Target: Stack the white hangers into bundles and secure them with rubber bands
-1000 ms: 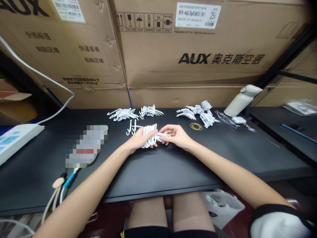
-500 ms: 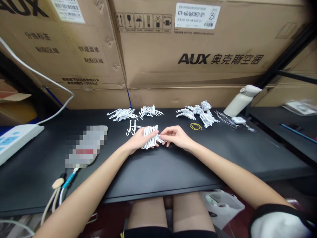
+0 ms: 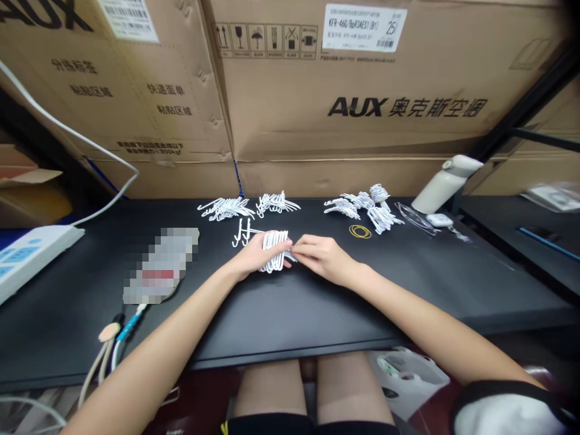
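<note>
On the black table [image 3: 290, 302] my left hand [image 3: 254, 257] grips a stack of small white plastic hooks [image 3: 274, 251] from the left. From the right, my right hand [image 3: 319, 257] pinches the same stack, fingertips touching it. Two loose white hooks [image 3: 242, 232] lie just behind my left hand. Bundles of the same hooks lie farther back: one at the left [image 3: 225, 208], one at the centre [image 3: 276, 203], and a looser heap at the right [image 3: 365, 205]. Yellow rubber bands [image 3: 359, 231] rest near that heap.
Large cardboard boxes [image 3: 344, 90] wall off the back of the table. A white lamp base [image 3: 446, 181] and a clear bag [image 3: 414, 217] sit at the right rear. A power strip [image 3: 31, 257] and cables [image 3: 113, 338] lie at the left.
My right hand has slid left along the stack, closing against my left hand. The stack's loose right ends are now pushed together.
</note>
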The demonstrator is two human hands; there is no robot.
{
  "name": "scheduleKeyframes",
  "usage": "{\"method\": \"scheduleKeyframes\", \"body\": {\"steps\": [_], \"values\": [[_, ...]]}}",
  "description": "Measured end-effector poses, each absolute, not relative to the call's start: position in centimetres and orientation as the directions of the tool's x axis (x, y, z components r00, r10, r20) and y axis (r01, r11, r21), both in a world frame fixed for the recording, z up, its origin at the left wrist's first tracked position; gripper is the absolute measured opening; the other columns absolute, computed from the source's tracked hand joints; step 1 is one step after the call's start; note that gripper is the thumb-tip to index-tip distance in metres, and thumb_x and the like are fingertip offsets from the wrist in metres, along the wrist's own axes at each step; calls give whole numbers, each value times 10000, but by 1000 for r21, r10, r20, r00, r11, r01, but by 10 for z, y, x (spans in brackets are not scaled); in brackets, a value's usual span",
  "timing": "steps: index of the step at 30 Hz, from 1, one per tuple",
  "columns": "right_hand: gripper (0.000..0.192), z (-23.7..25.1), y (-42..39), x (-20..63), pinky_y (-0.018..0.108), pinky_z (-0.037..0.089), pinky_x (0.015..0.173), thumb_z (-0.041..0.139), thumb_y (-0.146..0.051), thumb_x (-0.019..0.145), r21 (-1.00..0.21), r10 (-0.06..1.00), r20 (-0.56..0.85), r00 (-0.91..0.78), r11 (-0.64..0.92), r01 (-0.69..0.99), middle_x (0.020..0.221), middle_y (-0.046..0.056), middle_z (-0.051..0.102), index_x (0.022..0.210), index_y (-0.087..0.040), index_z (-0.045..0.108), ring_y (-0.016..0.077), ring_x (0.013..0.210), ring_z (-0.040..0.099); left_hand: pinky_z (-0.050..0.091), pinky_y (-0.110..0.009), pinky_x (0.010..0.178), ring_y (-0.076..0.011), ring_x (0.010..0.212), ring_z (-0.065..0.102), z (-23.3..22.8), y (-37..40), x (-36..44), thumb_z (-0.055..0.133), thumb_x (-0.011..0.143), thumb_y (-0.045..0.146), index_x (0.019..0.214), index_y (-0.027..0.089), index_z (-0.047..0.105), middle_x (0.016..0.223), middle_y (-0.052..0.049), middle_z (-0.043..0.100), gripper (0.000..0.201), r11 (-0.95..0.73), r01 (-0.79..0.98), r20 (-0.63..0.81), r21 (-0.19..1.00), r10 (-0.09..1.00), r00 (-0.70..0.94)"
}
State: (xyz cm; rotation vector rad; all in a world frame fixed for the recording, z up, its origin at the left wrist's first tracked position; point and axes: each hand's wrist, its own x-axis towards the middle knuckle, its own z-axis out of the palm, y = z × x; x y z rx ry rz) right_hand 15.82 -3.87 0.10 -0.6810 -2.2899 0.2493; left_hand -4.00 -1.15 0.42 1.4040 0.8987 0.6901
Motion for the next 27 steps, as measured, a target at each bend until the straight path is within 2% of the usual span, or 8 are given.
{"method": "scheduleKeyframes", "body": {"steps": [3, 6, 9, 12, 15, 19, 23, 27], "values": [[246, 2, -40, 158, 245, 471, 656, 426, -208, 939, -334, 543, 566, -620, 839, 429, 882, 97, 634, 918, -156, 666, 138, 722, 572, 524, -254, 564, -187, 628, 689, 5, -11, -40, 664, 759, 462, 879, 148, 585, 739, -27, 681, 346, 75, 128, -130, 989, 851, 509], [238, 2, -39, 158, 252, 476, 656, 448, -245, 935, -381, 555, 589, -588, 832, 404, 852, 87, 644, 920, -157, 668, 140, 711, 576, 508, -241, 541, -172, 590, 671, 8, -11, -40, 630, 784, 479, 818, 142, 589, 676, -28, 677, 341, 60, 156, -134, 986, 843, 520], [255, -2, -36, 159, 254, 479, 640, 465, -294, 930, -532, 657, 600, -456, 753, 387, 769, 63, 653, 898, -152, 675, 129, 644, 575, 496, -234, 533, -161, 559, 653, 11, -12, -40, 621, 791, 482, 820, 138, 603, 642, -35, 681, 345, 55, 190, -155, 980, 810, 565], [304, -8, -30, 161, 249, 485, 578, 457, -358, 926, -724, 811, 540, -227, 584, 366, 753, 54, 667, 889, -147, 672, 115, 561, 575, 486, -231, 519, -168, 561, 655, 12, -13, -42, 649, 765, 482, 831, 140, 598, 635, -46, 684, 352, 88, 219, -208, 972, 756, 620], [291, -13, -20, 160, 245, 482, 534, 511, -384, 887, -805, 877, 466, -118, 476, 355, 758, 59, 679, 902, -141, 670, 128, 562, 595, 487, -230, 526, -170, 577, 660, 12, -15, -44, 657, 750, 490, 788, 142, 590, 652, -53, 685, 356, 97, 216, -219, 972, 718, 661], [233, -10, 4, 148, 257, 487, 606, 603, -311, 813, -725, 858, 449, -248, 512, 461, 858, 83, 701, 936, -131, 683, 153, 679, 625, 487, -232, 528, -158, 559, 653, 12, -14, -45, 671, 732, 488, 747, 152, 568, 676, -39, 681, 352, 81, 192, -194, 978, 688, 699], [230, -4, 37, 120, 239, 462, 589, 647, -285, 772, -729, 828, 284, -484, 514, 452, 878, 67, 712, 932, -130, 702, 105, 581, 569, 491, -243, 538, -151, 540, 644, 13, -15, -46, 673, 735, 472, 747, 152, 573, 685, -34, 670, 336, 66, 180, -177, 981, 674, 718], [196, -6, 62, 93, 228, 443, 587, 649, -275, 765, -708, 783, 245, -572, 547, 446, 839, 66, 713, 865, -124, 724, 116, 616, 576, 497, -255, 556, -172, 584, 663, 12, -16, -46, 684, 735, 447, 758, 158, 567, 683, -25, 657, 313, 93, 160, -179, 983, 694, 698]]}}
